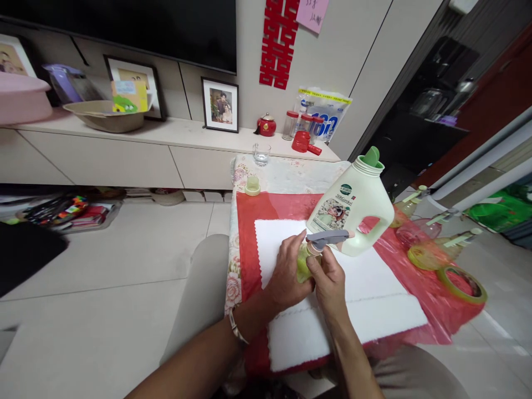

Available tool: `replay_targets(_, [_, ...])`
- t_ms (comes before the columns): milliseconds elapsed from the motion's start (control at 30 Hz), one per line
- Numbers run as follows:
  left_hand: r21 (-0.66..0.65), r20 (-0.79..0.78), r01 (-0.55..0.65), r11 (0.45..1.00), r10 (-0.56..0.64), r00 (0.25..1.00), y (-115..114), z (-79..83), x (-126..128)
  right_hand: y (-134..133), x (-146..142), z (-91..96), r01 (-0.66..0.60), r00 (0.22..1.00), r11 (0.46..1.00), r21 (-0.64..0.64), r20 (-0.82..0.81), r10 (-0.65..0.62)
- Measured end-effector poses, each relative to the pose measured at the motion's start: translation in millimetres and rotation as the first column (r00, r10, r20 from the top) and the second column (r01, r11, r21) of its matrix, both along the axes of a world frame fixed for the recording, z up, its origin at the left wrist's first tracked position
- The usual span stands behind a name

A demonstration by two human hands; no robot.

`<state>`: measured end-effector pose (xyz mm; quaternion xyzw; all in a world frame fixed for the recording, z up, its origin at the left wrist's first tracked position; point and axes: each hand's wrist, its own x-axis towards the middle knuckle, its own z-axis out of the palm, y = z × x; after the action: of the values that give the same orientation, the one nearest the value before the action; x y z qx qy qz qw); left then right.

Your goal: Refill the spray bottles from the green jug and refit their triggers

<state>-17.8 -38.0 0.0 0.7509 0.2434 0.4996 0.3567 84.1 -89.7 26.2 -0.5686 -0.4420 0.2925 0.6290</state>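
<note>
The left hand (pixel 286 271) is closed around the body of the small spray bottle (pixel 302 267), fingers wrapped fully about it; the bottle is held just above the near half of the white towel (pixel 374 288) and contains yellow-green liquid. The right hand (pixel 329 277) pinches the collar of the spray head (pixel 328 238) between thumb and fingertips, with the grey trigger pointing toward the far right of the towel. The step in hand appears to be turning the spray head on the bottle neck. For a sound fit, hold the bottle upright and steady in the left hand and turn only the collar with the right. Keep the head square to the neck so the thread does not cross. Keep the work over the towel, so that any drip lands there and not on the red cloth (pixel 249 238) beneath it. The white jug (pixel 357 210) stands at the far edge of the towel, close behind the hands; avoid knocking it with the trigger. Other spray bottles (pixel 419 252) and a tape roll (pixel 461 282) lie to the right of the towel.
</note>
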Motion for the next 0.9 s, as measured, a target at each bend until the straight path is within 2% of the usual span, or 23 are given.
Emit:
replay_targets(200, [-0.117,-0.011,-0.05,0.992,0.049,0.999,-0.4,-7.0,2.1,-4.2,6.8,-0.5,-0.1,0.992,0.993,-0.054,0.067,0.104])
replay_targets(333, [-0.252,0.058,0.001,0.968,0.014,0.998,-0.4,-6.0,0.7,-5.9,9.8,-0.9,-0.114,0.99,0.992,-0.058,0.076,0.119])
replay_targets(500, [-0.365,0.194,0.139,0.921,-0.071,0.979,0.8,0.8,-1.1,-10.7,18.6,-1.0,-0.164,0.986,0.986,-0.033,-0.043,0.162])
replay_targets(667, [-0.399,0.274,0.293,0.869,-0.192,0.942,1.3,8.2,-4.4,-19.2,31.4,3.0,-0.253,0.962,0.967,-0.013,-0.112,0.25])
replay_targets(800, [-0.353,0.276,0.309,0.883,-0.217,0.936,5.2,4.5,-7.2,-26.2,39.8,9.8,-0.326,0.939,0.945,-0.037,-0.129,0.318])
replay_targets(900, [-0.326,0.255,0.356,0.876,-0.281,0.925,8.0,-0.5,-9.2,-29.6,41.4,17.1,-0.369,0.925,0.926,-0.074,-0.128,0.359])
